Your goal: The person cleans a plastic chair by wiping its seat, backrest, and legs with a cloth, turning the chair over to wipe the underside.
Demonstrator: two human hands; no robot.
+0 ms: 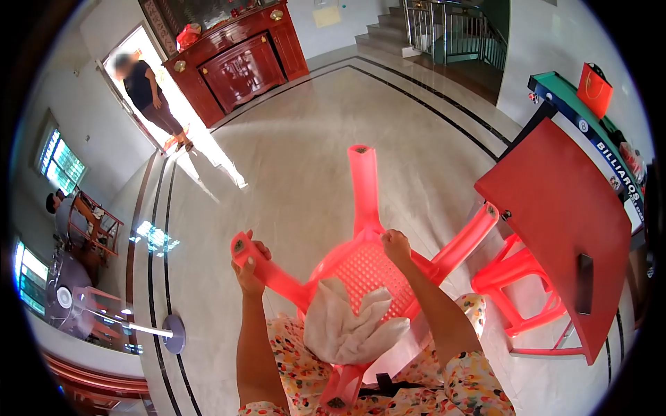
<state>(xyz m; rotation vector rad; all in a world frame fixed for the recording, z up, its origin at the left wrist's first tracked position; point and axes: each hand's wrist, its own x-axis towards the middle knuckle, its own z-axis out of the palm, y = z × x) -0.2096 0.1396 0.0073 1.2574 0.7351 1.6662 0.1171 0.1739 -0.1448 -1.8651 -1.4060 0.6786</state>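
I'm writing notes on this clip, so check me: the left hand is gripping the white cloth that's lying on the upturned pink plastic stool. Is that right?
Not quite: in the head view, the left hand grips a stool leg, not the white cloth. The cloth does lie on the upturned pink plastic stool.

The stool [371, 276] is smooth, glossy plastic with a perforated seat. The cloth [343, 326] on it looks soft, matt and creased. The second stool [506, 277] is shiny plastic too. The floor [298, 166] is polished and reflective, the cabinet [243, 73] glossy, lacquered-looking wood, the tabletop [555, 201] smooth with a low sheen, the railing [440, 35] bright metal, the sleeve [479, 385] matt fabric.
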